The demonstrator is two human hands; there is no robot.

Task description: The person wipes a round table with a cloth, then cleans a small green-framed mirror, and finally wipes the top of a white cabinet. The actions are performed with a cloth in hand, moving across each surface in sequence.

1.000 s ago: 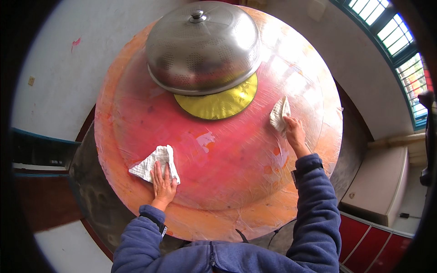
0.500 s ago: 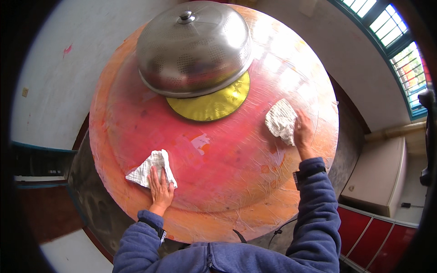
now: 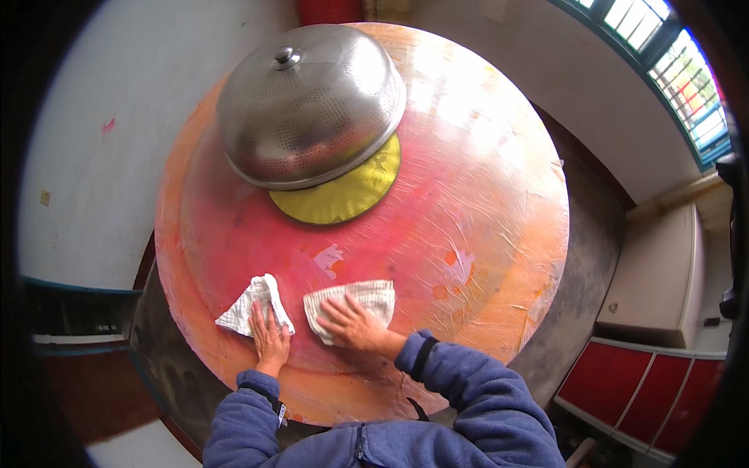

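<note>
My left hand [image 3: 268, 341] lies flat, fingers stretched out, on a white cloth [image 3: 248, 309] at the near left of a round table [image 3: 499, 257]. Just to its right, my right hand [image 3: 355, 324] presses down on a second, off-white cloth [image 3: 376, 295], its fingers spread across the top. That cloth is folded and spread flat on the table's clear plastic cover. A gap of table surface separates the two cloths.
Toward the far side stands a large perforated metal dome cover [image 3: 308, 105] with a knob, partly over a yellow round mat [image 3: 335, 199]. A pale cabinet [image 3: 651, 273] and red cupboard fronts [image 3: 605, 382] are beyond the table's right edge. A barred window [image 3: 686, 86] is at upper right.
My right hand and its cloth have come from the table's right side inward and nearer, beside the left cloth. The right fingers now spread over the cloth. The whole view has shifted slightly.
</note>
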